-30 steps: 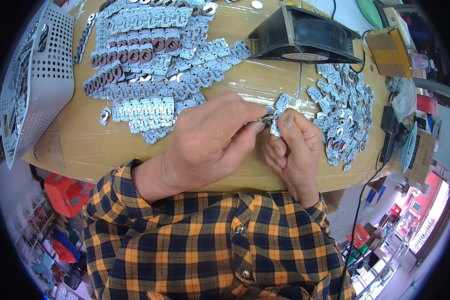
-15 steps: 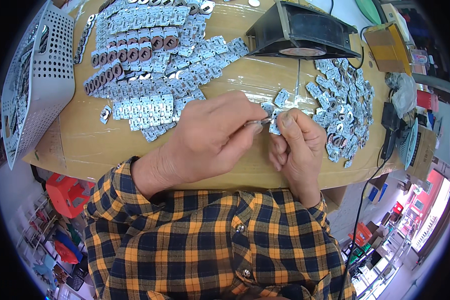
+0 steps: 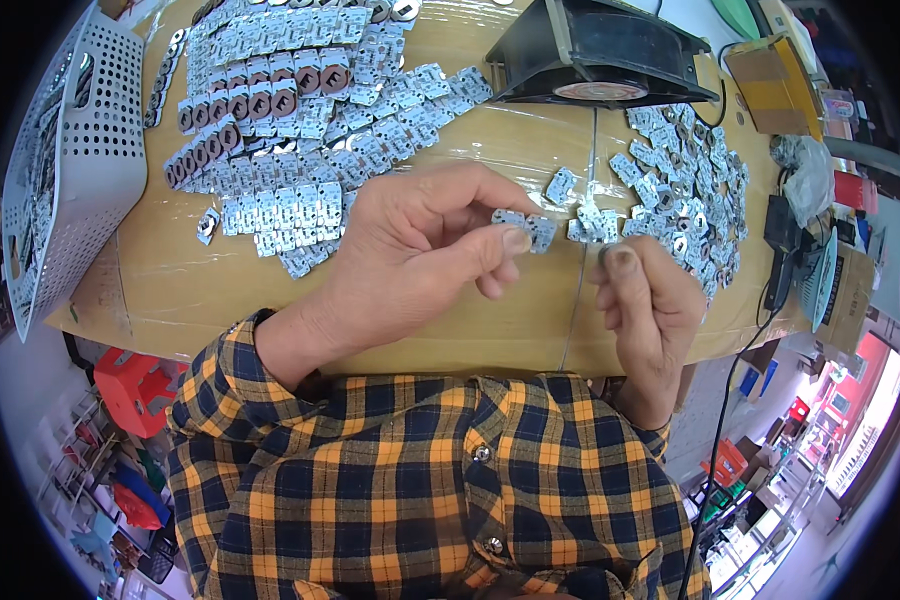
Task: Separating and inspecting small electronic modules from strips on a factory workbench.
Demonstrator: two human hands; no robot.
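Drawn apart since the earlier frame, the left hand (image 3: 410, 250) clamps small metal plates (image 3: 541, 234) and the right hand (image 3: 655, 305)—its closure unclear—lies on the near side of loose plates (image 3: 590, 217): seemingly a gathering step, the next pickup calling for a fingertip pinch.

In our left hand (image 3: 420, 235) we pinch small silvery plates (image 3: 540, 233); our right hand (image 3: 653, 305) curls to their right. Left of this grip lie plate rows (image 3: 315, 128), right of it a loose heap (image 3: 685, 185), and beyond it a black fan (image 3: 610, 50).
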